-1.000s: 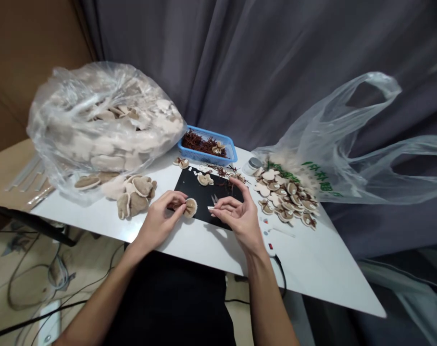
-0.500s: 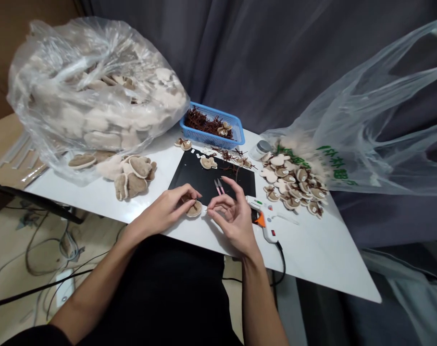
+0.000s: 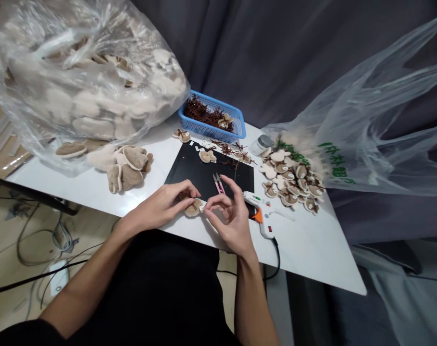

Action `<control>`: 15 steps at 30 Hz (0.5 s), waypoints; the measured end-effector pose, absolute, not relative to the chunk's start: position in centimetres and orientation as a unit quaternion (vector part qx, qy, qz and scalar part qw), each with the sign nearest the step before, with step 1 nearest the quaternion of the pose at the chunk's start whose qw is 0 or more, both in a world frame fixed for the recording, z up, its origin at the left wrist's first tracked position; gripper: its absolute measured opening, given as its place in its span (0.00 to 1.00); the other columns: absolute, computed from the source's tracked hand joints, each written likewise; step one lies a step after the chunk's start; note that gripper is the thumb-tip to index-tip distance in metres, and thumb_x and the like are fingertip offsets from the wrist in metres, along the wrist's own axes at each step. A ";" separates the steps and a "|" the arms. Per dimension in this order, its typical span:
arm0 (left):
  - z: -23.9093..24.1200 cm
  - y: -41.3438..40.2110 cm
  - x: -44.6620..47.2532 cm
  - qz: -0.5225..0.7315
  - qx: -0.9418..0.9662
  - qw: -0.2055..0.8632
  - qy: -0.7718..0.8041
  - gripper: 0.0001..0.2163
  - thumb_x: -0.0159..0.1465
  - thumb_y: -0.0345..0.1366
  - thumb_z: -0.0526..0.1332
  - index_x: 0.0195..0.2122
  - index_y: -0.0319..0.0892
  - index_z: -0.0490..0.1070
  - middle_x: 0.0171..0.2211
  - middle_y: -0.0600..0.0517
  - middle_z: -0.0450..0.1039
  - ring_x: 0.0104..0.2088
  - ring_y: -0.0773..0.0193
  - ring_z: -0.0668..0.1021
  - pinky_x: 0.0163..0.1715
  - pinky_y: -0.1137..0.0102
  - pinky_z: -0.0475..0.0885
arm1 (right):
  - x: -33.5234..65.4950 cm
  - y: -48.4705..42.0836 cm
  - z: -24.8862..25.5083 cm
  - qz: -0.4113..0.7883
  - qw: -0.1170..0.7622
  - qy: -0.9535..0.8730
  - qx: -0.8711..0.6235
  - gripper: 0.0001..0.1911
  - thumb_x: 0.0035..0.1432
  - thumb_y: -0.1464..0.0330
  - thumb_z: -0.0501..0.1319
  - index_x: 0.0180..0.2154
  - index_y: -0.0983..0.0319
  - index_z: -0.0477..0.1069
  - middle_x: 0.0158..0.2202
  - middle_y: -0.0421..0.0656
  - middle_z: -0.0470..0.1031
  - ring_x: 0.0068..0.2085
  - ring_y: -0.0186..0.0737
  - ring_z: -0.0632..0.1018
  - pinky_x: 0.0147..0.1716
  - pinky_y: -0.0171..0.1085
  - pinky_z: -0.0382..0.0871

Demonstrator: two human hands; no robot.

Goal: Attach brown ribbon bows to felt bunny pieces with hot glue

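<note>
Near the front edge of the table, my left hand (image 3: 171,202) pinches a brown, cream-edged plush fabric patch (image 3: 193,207) with a dark ribbon on it. Thumb and forefinger of my right hand (image 3: 227,211) close on a small white label (image 3: 201,208) at the patch's right edge. Pink-handled thread snips (image 3: 218,184) lie on the black mat (image 3: 200,177), just beyond my right fingers. Right of that hand rests a white glue gun (image 3: 263,218) with an orange trigger. Another patch (image 3: 207,156) lies on the mat near several white labels.
A large clear bag (image 3: 92,91) of fabric pieces fills the left, with loose patches (image 3: 130,169) before it. Behind the mat stands a blue basket (image 3: 213,132) of brown ribbon bows. A heap of finished-looking patches (image 3: 292,180), a jar (image 3: 261,144) and a plastic bag (image 3: 369,144) are right.
My right hand has brought the small label from beside the patch onto its right edge. My left hand keeps its hold on the patch. The view has shifted slightly.
</note>
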State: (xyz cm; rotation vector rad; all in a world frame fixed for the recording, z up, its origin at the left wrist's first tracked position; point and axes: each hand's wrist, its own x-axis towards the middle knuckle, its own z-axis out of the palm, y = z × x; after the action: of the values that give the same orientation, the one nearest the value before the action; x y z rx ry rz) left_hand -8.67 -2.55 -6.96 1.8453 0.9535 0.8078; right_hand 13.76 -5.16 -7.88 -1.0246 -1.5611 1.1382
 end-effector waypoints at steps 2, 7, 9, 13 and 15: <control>-7.0 -2.5 -8.7 0.320 0.743 0.450 0.379 0.08 0.75 0.39 0.58 0.49 0.44 0.73 0.44 0.50 0.81 0.42 0.59 0.82 0.43 0.67 0.73 | 13.9 -5.2 -7.8 0.461 0.458 -0.644 -0.404 0.37 0.66 0.65 0.69 0.70 0.49 0.56 0.36 0.39 0.77 0.41 0.44 0.81 0.49 0.49 0.79; -6.9 -2.5 -8.6 0.301 0.749 0.466 0.363 0.06 0.76 0.38 0.57 0.46 0.44 0.72 0.40 0.51 0.80 0.39 0.60 0.81 0.40 0.68 0.71 | 14.2 -5.3 -7.4 0.450 0.451 -0.667 -0.385 0.34 0.67 0.64 0.67 0.69 0.49 0.58 0.36 0.39 0.76 0.40 0.44 0.81 0.49 0.50 0.79; -6.9 -2.5 -8.6 0.299 0.750 0.471 0.356 0.06 0.76 0.38 0.57 0.45 0.44 0.71 0.39 0.52 0.80 0.38 0.61 0.80 0.39 0.68 0.70 | 14.2 -5.4 -7.3 0.445 0.440 -0.679 -0.383 0.33 0.69 0.65 0.65 0.70 0.50 0.57 0.37 0.39 0.76 0.41 0.45 0.81 0.51 0.52 0.79; -7.1 -2.6 -8.6 0.303 0.751 0.469 0.352 0.05 0.76 0.36 0.56 0.45 0.44 0.70 0.39 0.52 0.79 0.37 0.62 0.80 0.38 0.69 0.68 | 14.4 -5.5 -7.3 0.438 0.415 -0.703 -0.376 0.34 0.69 0.67 0.63 0.71 0.49 0.56 0.39 0.40 0.77 0.43 0.46 0.82 0.56 0.55 0.77; -7.3 -2.6 -8.7 0.298 0.756 0.465 0.352 0.04 0.76 0.36 0.56 0.45 0.44 0.69 0.39 0.52 0.79 0.37 0.62 0.79 0.38 0.69 0.68 | 14.4 -5.6 -7.3 0.432 0.400 -0.713 -0.380 0.36 0.68 0.67 0.63 0.72 0.48 0.56 0.40 0.40 0.77 0.44 0.46 0.82 0.58 0.57 0.76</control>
State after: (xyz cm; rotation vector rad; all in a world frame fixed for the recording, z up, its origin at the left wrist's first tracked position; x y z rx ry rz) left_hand -8.66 -2.59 -7.26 1.8571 0.8635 0.7311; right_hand 14.45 -5.59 -7.31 -0.9622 -1.8031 1.0930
